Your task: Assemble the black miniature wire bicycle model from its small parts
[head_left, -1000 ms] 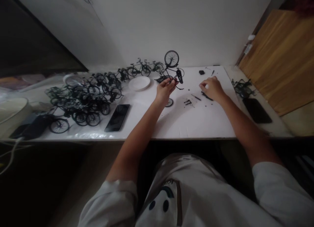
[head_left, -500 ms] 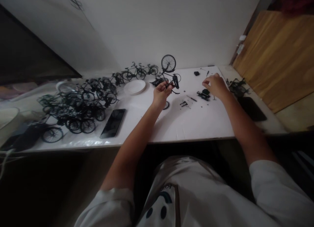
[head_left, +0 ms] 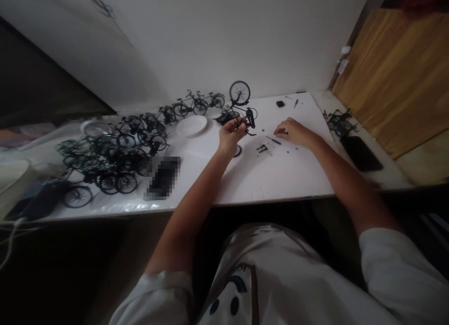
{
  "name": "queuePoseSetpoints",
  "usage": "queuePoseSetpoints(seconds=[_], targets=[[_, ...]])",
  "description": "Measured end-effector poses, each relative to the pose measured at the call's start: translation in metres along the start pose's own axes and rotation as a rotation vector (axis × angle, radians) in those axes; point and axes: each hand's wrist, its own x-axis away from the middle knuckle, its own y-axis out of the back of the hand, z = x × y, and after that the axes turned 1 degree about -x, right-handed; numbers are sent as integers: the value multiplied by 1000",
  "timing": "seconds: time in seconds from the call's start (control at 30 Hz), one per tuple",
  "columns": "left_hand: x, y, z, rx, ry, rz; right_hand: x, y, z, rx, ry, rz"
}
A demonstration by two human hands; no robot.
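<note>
My left hand (head_left: 229, 134) is closed on a small black model bicycle (head_left: 243, 107), held upright above the white table (head_left: 280, 170) with one wheel (head_left: 240, 92) raised at the top. My right hand (head_left: 293, 132) rests on the table to the right, fingers curled over small black parts (head_left: 273, 140); whether it grips any of them is hidden. More loose small parts (head_left: 262, 148) and a loose wheel (head_left: 238, 150) lie between the hands.
Several finished black model bicycles (head_left: 108, 156) crowd the table's left half, with more by the wall (head_left: 196, 103). A white dish (head_left: 192, 125) sits behind a blurred phone (head_left: 163, 176). Another phone (head_left: 361, 153) and a model bicycle (head_left: 338, 121) lie at the right, by a wooden panel (head_left: 396, 77).
My right hand moved back and right, then came down left onto the small parts nearer the bicycle. My left hand kept holding the model bicycle almost in place.
</note>
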Motion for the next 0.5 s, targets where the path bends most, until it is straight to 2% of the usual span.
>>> queuePoseSetpoints(seconds=[0.23,0.37,0.5], targets=[[2,1,-2,-33,18,34,1,-10,16,-53,49,28],[3,-2,-5,-15,38,17,1,-16,24,-55,89,14],[4,-5,-7,-24,58,-24,0,-25,35,-80,90,59]])
